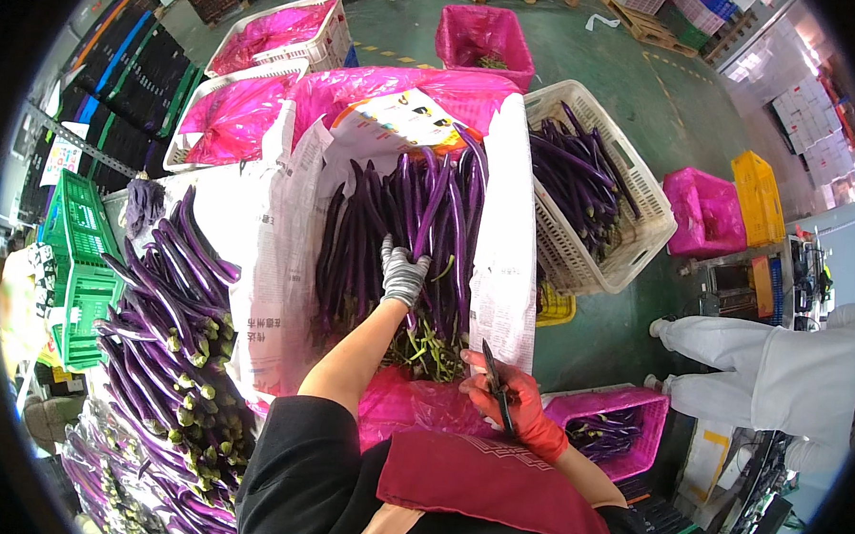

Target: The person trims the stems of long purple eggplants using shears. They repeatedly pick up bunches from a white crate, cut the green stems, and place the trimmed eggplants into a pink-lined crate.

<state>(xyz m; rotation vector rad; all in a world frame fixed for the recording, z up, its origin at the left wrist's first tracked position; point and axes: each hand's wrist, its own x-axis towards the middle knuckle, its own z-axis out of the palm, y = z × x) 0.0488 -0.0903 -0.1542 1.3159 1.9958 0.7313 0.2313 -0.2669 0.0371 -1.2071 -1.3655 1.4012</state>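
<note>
The left hand (404,274), in a grey striped knit glove, rests with fingers partly extended on long, glossy purple eggplants (440,205); whether it grips one cannot be determined. The right hand (526,413), in an orange-red glove, is closed around a black, narrow, scissor-like tool (495,380), just beside the container's near-right corner. The eggplants lie lengthwise inside the container, green stems (429,351) toward the person. White printed paper sheets (504,251) cover its sides. Left: a second eggplant pile (162,337). Right: a cream slatted plastic crate (631,154) holding further eggplants.
</note>
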